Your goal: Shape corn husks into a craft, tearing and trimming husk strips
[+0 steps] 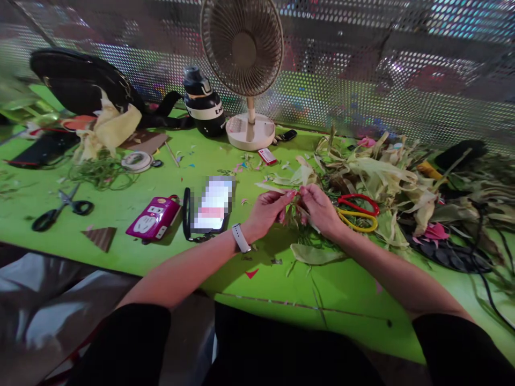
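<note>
Above the green table (217, 262), in the head view, the left hand (265, 214) and right hand (317, 209) meet at their fingertips, thumbs and fingers pinched tight on a small bunch of dry leaf strips (270, 187). One pale strip juts out past the left hand; just where each fingertip presses is too small to tell. Beside the right hand lie red-and-yellow-handled scissors (358, 212), close to a heap of dry husks (378, 171). A loose pale husk (316, 254) rests flat below the hands. Left of the left hand lie a phone (213, 206), a purple case (153, 219) and black-handled scissors (62, 206). Behind stand a fan (243, 51) and a dark bottle (205, 110).
</note>
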A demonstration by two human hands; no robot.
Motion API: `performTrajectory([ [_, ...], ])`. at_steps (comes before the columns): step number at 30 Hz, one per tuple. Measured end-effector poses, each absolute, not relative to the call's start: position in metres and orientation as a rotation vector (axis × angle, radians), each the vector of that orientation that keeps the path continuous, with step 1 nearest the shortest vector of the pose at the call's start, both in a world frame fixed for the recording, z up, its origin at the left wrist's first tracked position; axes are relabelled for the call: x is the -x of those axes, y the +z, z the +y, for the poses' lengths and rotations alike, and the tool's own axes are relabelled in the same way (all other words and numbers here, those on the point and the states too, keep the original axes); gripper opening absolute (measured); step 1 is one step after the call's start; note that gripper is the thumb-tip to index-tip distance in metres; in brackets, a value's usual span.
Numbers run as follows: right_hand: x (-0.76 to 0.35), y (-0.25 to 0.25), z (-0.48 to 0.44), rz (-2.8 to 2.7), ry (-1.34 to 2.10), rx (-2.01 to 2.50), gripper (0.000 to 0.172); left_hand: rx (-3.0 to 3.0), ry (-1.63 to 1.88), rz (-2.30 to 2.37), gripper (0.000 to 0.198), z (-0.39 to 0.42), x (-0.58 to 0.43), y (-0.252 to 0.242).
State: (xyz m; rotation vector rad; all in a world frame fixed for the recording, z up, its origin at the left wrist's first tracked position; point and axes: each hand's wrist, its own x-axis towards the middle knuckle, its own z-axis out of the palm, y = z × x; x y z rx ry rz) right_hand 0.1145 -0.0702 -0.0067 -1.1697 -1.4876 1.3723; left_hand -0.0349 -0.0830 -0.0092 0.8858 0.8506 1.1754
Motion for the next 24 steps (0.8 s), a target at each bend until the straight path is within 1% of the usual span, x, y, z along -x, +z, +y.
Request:
performTrajectory([
  [5,-0.122,-0.004,-0.065,-1.624,1.000,1.225,0.044,-0.906,1.203,0.897,0.044,-0.083,0.038,-0.006],
  [8,-0.125,-0.004,-0.062,-1.654,0.885,1.224,0.044,-0.899,1.185,0.930,0.043,-0.077,0.042,-0.007],
  [12,-0.124,-0.003,-0.062,-1.712,0.887,1.240,0.045,-0.926,1.043,0.893,0.041,-0.075,0.045,-0.005],
  [19,-0.123,0.004,-0.066,-1.759,0.913,1.246,0.042,-1.112,0.929,0.806,0.035,-0.078,0.046,-0.003],
  [24,-0.129,0.008,-0.062,-1.778,0.810,1.285,0.042,-1.165,0.833,0.830,0.030,-0.075,0.049,-0.003],
])
